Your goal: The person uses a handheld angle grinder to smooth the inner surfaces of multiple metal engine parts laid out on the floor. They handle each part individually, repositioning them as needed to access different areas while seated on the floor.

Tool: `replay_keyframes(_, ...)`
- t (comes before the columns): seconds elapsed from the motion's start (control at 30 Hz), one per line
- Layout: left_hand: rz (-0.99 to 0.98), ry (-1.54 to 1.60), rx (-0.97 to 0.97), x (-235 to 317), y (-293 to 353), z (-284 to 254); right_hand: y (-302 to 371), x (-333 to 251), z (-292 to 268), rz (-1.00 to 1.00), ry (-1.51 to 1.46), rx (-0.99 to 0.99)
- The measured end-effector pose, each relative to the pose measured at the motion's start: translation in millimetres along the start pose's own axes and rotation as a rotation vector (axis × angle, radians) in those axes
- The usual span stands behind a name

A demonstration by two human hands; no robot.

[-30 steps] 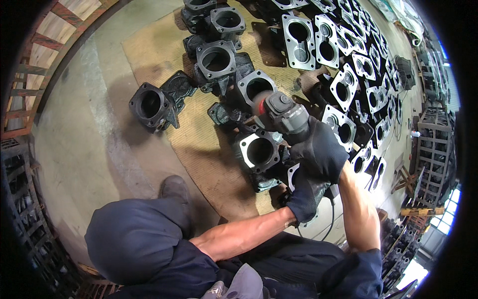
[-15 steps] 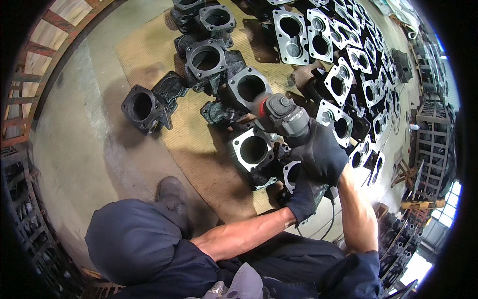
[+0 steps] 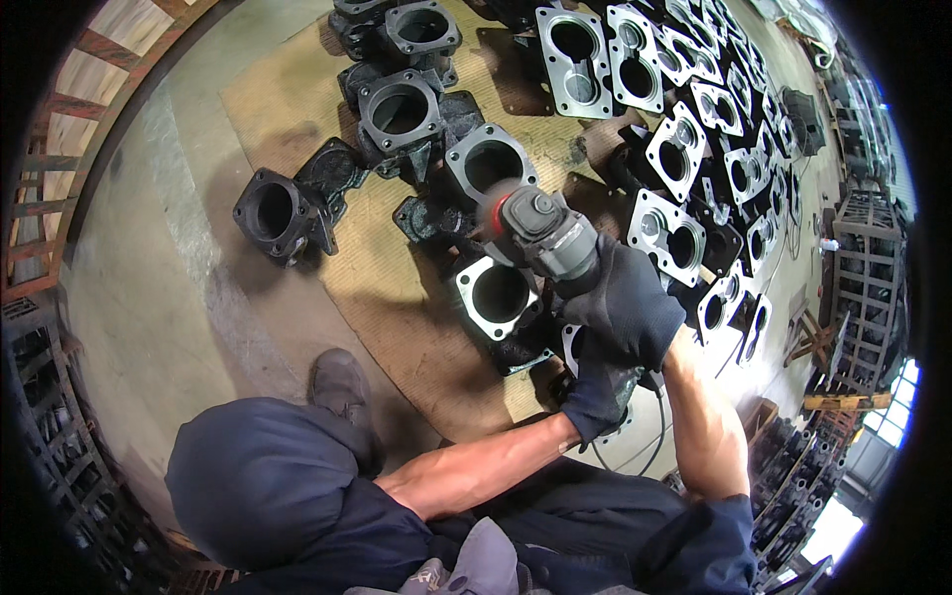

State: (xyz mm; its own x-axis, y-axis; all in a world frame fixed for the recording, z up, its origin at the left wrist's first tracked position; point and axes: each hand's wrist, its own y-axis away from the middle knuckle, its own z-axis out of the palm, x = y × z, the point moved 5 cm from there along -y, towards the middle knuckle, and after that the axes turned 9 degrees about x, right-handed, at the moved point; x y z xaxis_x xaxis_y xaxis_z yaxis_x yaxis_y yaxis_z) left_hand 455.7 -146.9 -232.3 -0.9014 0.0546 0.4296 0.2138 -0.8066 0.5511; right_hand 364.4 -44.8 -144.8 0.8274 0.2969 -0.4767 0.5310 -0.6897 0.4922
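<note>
Both my gloved hands are closed round an angle grinder [image 3: 557,236]. My right hand [image 3: 630,302] wraps its body just behind the gear head, and my left hand [image 3: 598,395] grips farther back, nearer to me. A red-edged, blurred disc shows at the tool's far left end. It lies at the near rim of a dark metal casting [image 3: 461,164] with a round bore; whether it touches cannot be made out. Just below the tool stands another casting [image 3: 466,288] with a bright flange face. The grinder's cable [image 3: 662,436] hangs below my hands.
More dark castings [image 3: 372,117] stand at the upper left on a tan cardboard sheet [image 3: 297,109]. A single casting [image 3: 250,213] sits at its left edge. Rows of bright-faced castings [image 3: 657,243] fill the right. Metal cages [image 3: 868,258] and a wooden rack [image 3: 94,104] border the floor.
The grinder and both hands have shifted a little left. Its disc is now nearer the dark casting's near rim. The whole view has also slid slightly.
</note>
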Motion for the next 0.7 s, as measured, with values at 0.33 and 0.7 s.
replay_keyframes(0.33, -0.064, 0.288, -0.091, -37, 9, 16, 22, 26, -17, 0.0, -0.077, 0.093)
replay_keyframes(0.7, 0.002, 0.317, -0.058, -13, -8, 26, 7, 20, -24, 0.021, -0.153, 0.055)
